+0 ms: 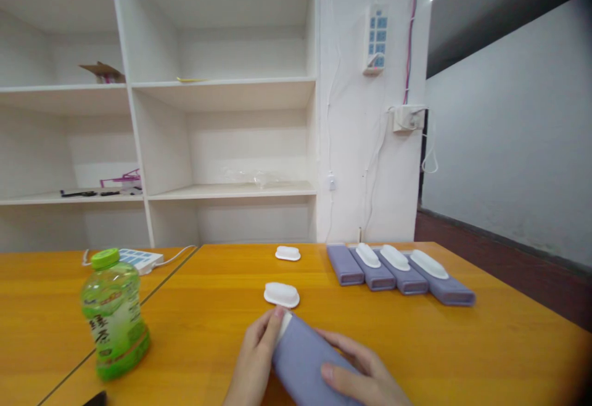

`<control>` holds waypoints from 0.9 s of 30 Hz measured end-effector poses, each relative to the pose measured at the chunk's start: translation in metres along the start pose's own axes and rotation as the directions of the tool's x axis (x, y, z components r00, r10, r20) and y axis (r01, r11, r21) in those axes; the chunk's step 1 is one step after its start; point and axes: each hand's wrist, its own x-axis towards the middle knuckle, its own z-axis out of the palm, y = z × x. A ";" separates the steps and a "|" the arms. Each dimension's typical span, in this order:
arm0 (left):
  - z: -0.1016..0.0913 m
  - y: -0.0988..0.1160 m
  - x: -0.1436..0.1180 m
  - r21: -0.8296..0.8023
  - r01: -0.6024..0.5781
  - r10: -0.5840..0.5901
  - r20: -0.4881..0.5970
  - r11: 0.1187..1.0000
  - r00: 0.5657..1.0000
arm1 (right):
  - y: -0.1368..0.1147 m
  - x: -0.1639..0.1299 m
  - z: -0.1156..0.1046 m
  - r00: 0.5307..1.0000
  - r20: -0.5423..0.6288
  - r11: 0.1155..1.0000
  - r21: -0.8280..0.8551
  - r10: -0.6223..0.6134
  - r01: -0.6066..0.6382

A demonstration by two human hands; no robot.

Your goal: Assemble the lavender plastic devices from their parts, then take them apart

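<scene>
Here, at the far left of the orange table (194, 326), a green drink bottle (114, 312) stands upright near the front edge, with a white power strip (139, 259) lying just behind it by the wall shelves (134, 91).

Moving right, the left hand (254, 356) and right hand (365, 378) are both closed around a purple case (305, 363) at the near edge, in the middle of the view. The left hand grips its left side, the forefinger stretched up to the far end, where a sliver of white shows. The right hand clamps the right side, thumb laid flat across the top face. The case's long axis runs from near right to far left, so its far end points up and leftward toward a white lid (282, 295) lying loose on the table just beyond the fingertips. A second white lid (287, 253) rests farther back, well apart from the first.

Further right, four more purple cases (398, 273) lie side by side in a row, touching, their long axes slanting toward the far left. The leftmost is bare; the other three each carry a white lid on top.
</scene>
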 end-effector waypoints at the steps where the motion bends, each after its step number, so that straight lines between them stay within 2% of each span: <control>1: 0.000 -0.001 -0.001 0.003 0.005 -0.005 0.004 1.000 1.000 | 0.004 0.002 -0.001 1.000 -0.007 1.000 -0.013 -0.009 0.009; 5: 0.003 0.000 -0.003 0.000 0.008 -0.008 0.046 1.000 0.999 | 0.002 0.001 -0.007 1.000 -0.007 0.997 -0.071 -0.017 0.017; 10: 0.006 0.002 -0.002 -0.049 0.051 -0.052 -0.008 0.997 0.999 | -0.011 -0.006 -0.010 1.000 0.030 0.991 -0.133 -0.006 0.010; 18: 0.005 0.000 -0.001 -0.036 0.024 -0.023 0.044 0.999 0.999 | -0.005 -0.008 -0.016 1.000 0.011 0.986 -0.162 -0.025 0.027; 22: 0.007 0.000 -0.005 -0.002 0.019 -0.019 0.005 1.000 1.000 | -0.009 -0.010 -0.013 1.000 0.000 0.989 -0.150 -0.012 0.012; 27: 0.010 -0.010 -0.015 0.003 0.084 -0.082 -0.139 0.996 0.987 | -0.008 -0.011 -0.012 0.998 -0.065 0.985 -0.172 -0.024 0.013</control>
